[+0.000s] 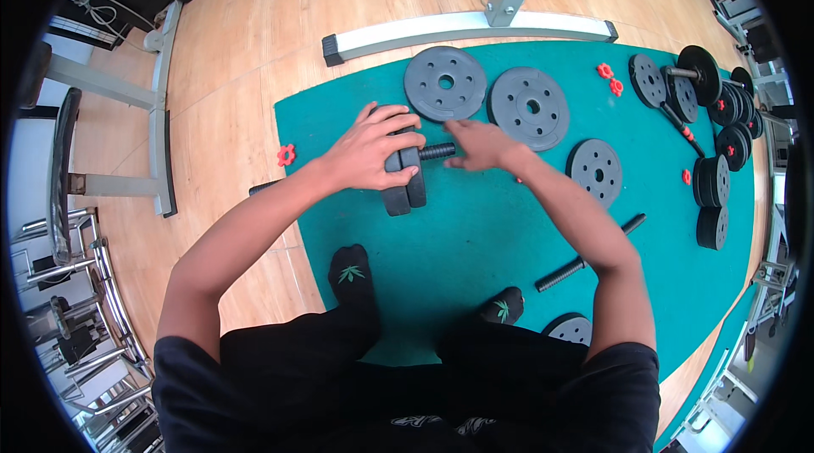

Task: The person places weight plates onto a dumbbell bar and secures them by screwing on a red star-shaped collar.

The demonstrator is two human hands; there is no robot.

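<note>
My left hand [373,152] is wrapped over a pair of dark grey weight plates [405,200] standing on edge, its fingers over their top and side. A black threaded dumbbell bar [438,150] runs through the plates and sticks out to their right. Its other end shows left of my left wrist. Close by the bar's right end is my right hand [483,146], slightly blurred, thumb and fingers apart and nothing visible between them. Beyond the hands, two large round plates [462,101] [507,99] lie flat.
A green mat [475,233] covers the wooden floor here. Red star nuts [287,155] [604,71] lie on it. To the right are another plate [595,169], a loose bar [560,273] and several stacked weights [710,182]. A metal frame foot [466,27] crosses the far side.
</note>
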